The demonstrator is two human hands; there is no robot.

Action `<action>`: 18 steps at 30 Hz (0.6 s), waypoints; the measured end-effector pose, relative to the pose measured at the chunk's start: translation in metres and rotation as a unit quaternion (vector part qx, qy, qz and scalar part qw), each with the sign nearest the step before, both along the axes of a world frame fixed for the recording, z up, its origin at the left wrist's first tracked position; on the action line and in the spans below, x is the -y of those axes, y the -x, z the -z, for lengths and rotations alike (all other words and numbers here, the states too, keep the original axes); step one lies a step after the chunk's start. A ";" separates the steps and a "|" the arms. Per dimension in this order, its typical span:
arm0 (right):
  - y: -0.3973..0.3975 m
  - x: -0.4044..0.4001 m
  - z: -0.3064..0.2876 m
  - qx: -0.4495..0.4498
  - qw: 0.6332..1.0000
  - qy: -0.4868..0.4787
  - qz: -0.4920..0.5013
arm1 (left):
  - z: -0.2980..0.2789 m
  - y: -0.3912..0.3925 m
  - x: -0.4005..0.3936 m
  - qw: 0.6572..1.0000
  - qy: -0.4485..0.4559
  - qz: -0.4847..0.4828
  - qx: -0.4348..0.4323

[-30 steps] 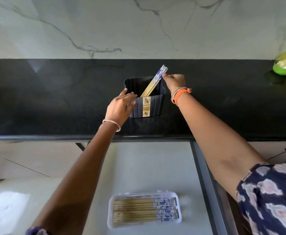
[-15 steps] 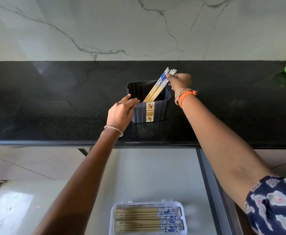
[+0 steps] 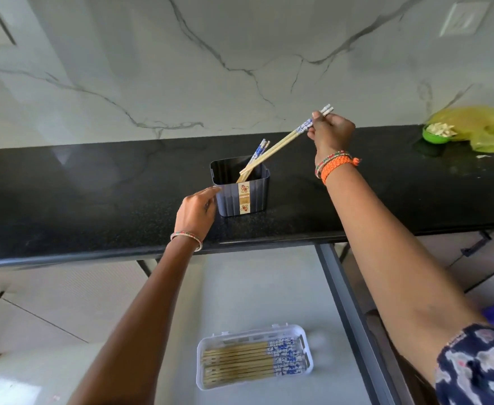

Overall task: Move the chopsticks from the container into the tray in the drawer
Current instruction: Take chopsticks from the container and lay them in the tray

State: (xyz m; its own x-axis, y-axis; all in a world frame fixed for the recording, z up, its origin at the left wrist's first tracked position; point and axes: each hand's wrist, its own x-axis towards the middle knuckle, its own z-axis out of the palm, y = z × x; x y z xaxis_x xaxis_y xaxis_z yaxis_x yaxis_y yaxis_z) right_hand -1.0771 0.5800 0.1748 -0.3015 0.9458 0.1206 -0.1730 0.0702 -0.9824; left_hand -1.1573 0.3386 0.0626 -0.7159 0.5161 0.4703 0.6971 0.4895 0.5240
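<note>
My right hand (image 3: 332, 133) has just drawn a pair of chopsticks (image 3: 280, 146) up and right, their tips now nearly clear of the container (image 3: 253, 194) on the worktop (image 3: 93, 185), so next comes the carry down to the tray (image 3: 207, 346) in the drawer (image 3: 269, 287). My right fingers (image 3: 316, 116) pinch the two patterned ends; my left hand (image 3: 197, 210) rests loosely curled against the container's side, holding nothing. Two in hand, about three left in the container, roughly ten in the tray.
</note>
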 end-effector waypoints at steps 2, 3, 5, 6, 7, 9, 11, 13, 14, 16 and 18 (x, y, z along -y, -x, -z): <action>-0.026 0.020 0.004 -0.049 0.998 0.038 -0.002 | 0.005 -0.014 0.012 0.998 -0.030 -0.019 0.047; -0.039 0.031 0.010 -0.071 0.995 0.064 -0.002 | 0.011 -0.023 0.019 0.995 -0.051 -0.029 0.079; -0.064 0.052 0.033 -0.097 0.988 0.124 0.000 | 0.031 -0.045 0.038 0.984 -0.089 -0.056 0.146; -0.075 0.061 0.048 -0.105 0.981 0.161 0.001 | 0.043 -0.056 0.047 0.976 -0.100 -0.076 0.177; -0.087 0.072 0.069 -0.107 0.973 0.205 0.007 | 0.058 -0.069 0.057 0.968 -0.101 -0.096 0.208; -0.109 0.092 0.114 -0.091 0.955 0.281 0.030 | 0.090 -0.093 0.075 0.951 -0.074 -0.136 0.267; -0.130 0.113 0.162 -0.059 0.939 0.334 0.055 | 0.119 -0.113 0.090 0.936 -0.016 -0.163 0.311; -0.150 0.131 0.207 -0.015 0.926 0.369 0.079 | 0.143 -0.131 0.105 0.920 0.039 -0.170 0.350; -0.158 0.139 0.226 0.011 0.921 0.380 0.079 | 0.152 -0.138 0.112 0.912 0.059 -0.167 0.369; -0.172 0.155 0.255 0.071 0.914 0.391 0.076 | 0.167 -0.150 0.124 0.901 0.099 -0.153 0.394; -0.181 0.169 0.275 0.131 0.907 0.393 0.069 | 0.177 -0.159 0.132 0.898 0.119 -0.157 0.394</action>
